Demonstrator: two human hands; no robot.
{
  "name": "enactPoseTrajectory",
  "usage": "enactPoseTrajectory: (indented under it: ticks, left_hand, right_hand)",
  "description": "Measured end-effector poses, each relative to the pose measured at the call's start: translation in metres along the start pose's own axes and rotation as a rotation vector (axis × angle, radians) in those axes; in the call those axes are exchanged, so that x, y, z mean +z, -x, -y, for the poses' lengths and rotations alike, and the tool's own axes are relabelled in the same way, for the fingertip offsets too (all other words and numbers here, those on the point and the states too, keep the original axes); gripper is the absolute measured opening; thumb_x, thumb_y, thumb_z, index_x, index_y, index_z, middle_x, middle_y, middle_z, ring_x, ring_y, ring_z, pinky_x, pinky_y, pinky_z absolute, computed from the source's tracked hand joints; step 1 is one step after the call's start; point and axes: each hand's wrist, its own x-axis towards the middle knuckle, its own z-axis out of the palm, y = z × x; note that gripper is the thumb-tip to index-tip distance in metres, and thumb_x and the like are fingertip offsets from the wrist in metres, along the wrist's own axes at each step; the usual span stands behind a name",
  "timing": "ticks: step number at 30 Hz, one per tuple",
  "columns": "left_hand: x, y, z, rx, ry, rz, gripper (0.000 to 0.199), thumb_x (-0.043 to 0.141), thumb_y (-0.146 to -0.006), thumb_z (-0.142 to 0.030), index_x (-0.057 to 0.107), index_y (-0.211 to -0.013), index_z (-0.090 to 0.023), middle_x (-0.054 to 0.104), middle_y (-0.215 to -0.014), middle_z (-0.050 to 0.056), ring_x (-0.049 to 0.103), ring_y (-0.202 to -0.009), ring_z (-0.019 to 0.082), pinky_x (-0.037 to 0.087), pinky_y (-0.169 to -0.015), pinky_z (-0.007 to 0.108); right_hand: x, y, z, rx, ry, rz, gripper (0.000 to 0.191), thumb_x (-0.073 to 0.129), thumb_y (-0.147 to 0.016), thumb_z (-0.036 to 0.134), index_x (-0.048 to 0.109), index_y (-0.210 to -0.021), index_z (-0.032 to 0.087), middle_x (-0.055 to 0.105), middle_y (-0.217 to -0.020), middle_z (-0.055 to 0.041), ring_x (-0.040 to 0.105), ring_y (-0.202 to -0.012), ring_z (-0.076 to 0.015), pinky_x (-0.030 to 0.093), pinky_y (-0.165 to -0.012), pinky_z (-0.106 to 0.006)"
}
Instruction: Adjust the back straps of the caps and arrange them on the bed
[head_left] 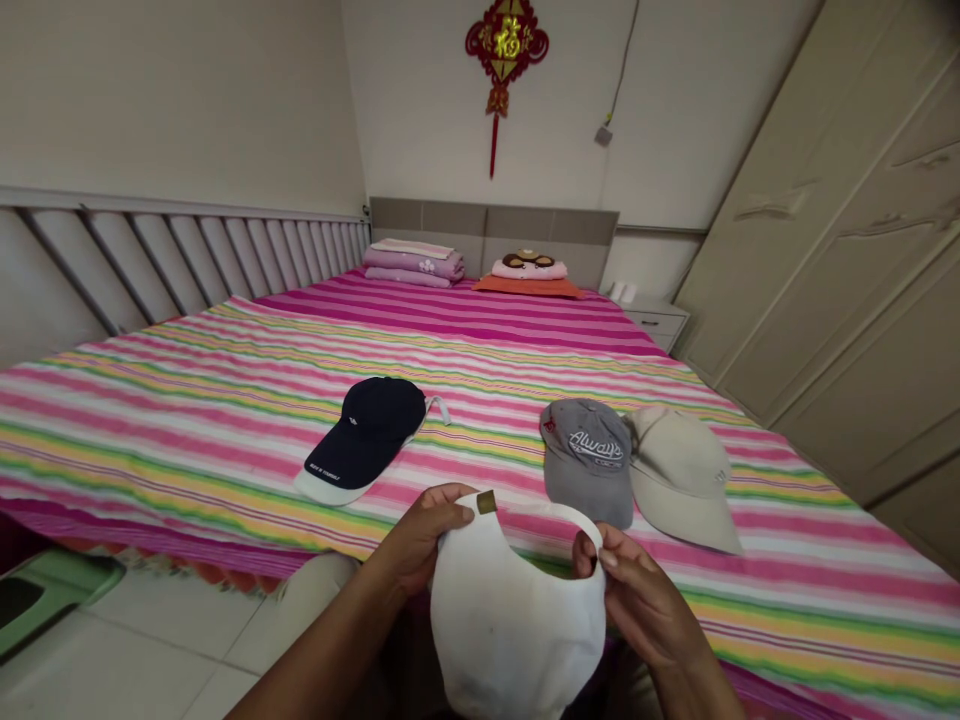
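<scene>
A white baseball cap (517,620) is held up between my two hands, its back opening and strap turned upward. My left hand (424,535) pinches the cap's edge beside a small brass-coloured buckle (487,502). At the other end of the strap, my right hand (637,590) grips the band between thumb and fingers. On the bed beyond lie a navy cap (382,420) with a white brim edge, a grey cap (589,455) with white lettering, and a beige cap (682,470) touching the grey one.
The striped bed (480,370) spreads out in front of me. Folded purple bedding (416,265) and a pink folded item (529,268) sit by the headboard (435,218). A green stool (60,595) stands at lower left, a wardrobe (840,250) at right.
</scene>
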Motion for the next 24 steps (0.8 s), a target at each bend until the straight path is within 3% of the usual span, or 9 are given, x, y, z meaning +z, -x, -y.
enactPoseTrajectory:
  ticks: [6,10,14,19,24]
  left_hand:
    - [0.003,0.000,0.001,-0.039,-0.030,0.007,0.018,0.072,-0.058,-0.023,0.063,-0.067,-0.011,0.057,-0.053,0.000,0.048,-0.043,0.007,0.036,-0.046,0.019]
    - [0.005,-0.002,0.003,-0.053,-0.025,-0.012,0.023,0.075,-0.054,-0.025,0.063,-0.068,-0.011,0.059,-0.054,0.001,0.051,-0.044,0.008,0.037,-0.046,0.019]
    - [0.004,-0.003,0.004,-0.065,-0.071,0.005,0.024,0.074,-0.055,-0.029,0.063,-0.065,-0.011,0.057,-0.049,0.000,0.049,-0.041,0.008,0.036,-0.043,0.020]
    - [0.004,-0.003,0.003,-0.046,-0.105,0.027,0.025,0.074,-0.055,-0.031,0.063,-0.064,-0.011,0.059,-0.050,0.001,0.050,-0.041,0.009,0.036,-0.042,0.020]
    - [0.006,-0.004,-0.003,-0.028,-0.127,0.056,0.025,0.073,-0.057,-0.031,0.063,-0.067,-0.011,0.059,-0.053,0.001,0.050,-0.043,0.008,0.037,-0.044,0.020]
  right_hand:
    - [0.014,0.000,0.006,-0.060,0.004,-0.008,0.021,0.062,-0.072,0.035,0.059,-0.065,0.015,0.046,-0.047,0.0027,0.040,-0.046,-0.0086,0.032,-0.047,-0.021]
    - [0.018,0.000,0.009,-0.052,0.072,-0.032,0.020,0.062,-0.072,0.036,0.060,-0.073,0.015,0.048,-0.046,0.0034,0.039,-0.043,-0.0074,0.030,-0.045,-0.020]
    - [0.020,-0.002,0.011,-0.053,0.180,-0.084,0.024,0.059,-0.074,0.041,0.057,-0.071,0.017,0.041,-0.034,0.0071,0.028,-0.033,-0.0044,0.021,-0.037,-0.018]
    - [0.030,-0.004,0.018,-0.025,0.346,-0.075,0.028,0.064,-0.068,0.041,0.056,-0.063,0.014,0.055,-0.050,0.0015,0.036,-0.035,-0.0040,0.026,-0.037,-0.018]
    - [0.040,-0.004,0.027,-0.002,0.437,-0.064,0.026,0.064,-0.068,0.041,0.056,-0.070,0.016,0.046,-0.042,0.0061,0.028,-0.033,-0.0033,0.019,-0.034,-0.017]
